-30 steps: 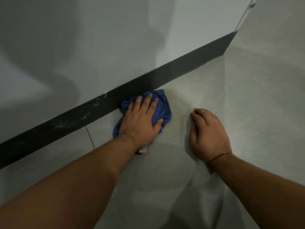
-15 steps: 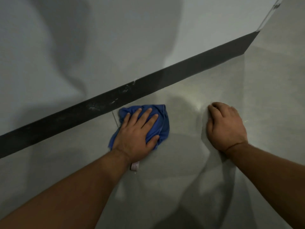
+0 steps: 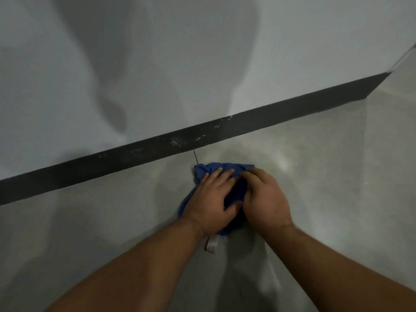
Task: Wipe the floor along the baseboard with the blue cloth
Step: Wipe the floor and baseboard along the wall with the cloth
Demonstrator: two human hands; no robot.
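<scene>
The blue cloth (image 3: 221, 170) lies bunched on the grey floor (image 3: 112, 221), a short way in front of the dark baseboard (image 3: 157, 146). My left hand (image 3: 213, 201) rests flat on the cloth's left side with its fingers spread. My right hand (image 3: 266, 197) lies on the cloth's right side, fingers curled over the fabric. Both hands cover most of the cloth. A small white tag (image 3: 212, 243) sticks out from under my left wrist.
The baseboard runs diagonally from lower left to upper right under a pale wall (image 3: 180, 52) and ends at a corner (image 3: 382, 79). It carries white scuff marks (image 3: 180, 140). A tile joint (image 3: 195, 156) meets it just behind the cloth.
My right hand has left the floor and come onto the cloth beside my left hand. The cloth has been pulled back from the baseboard and sits more bunched.
</scene>
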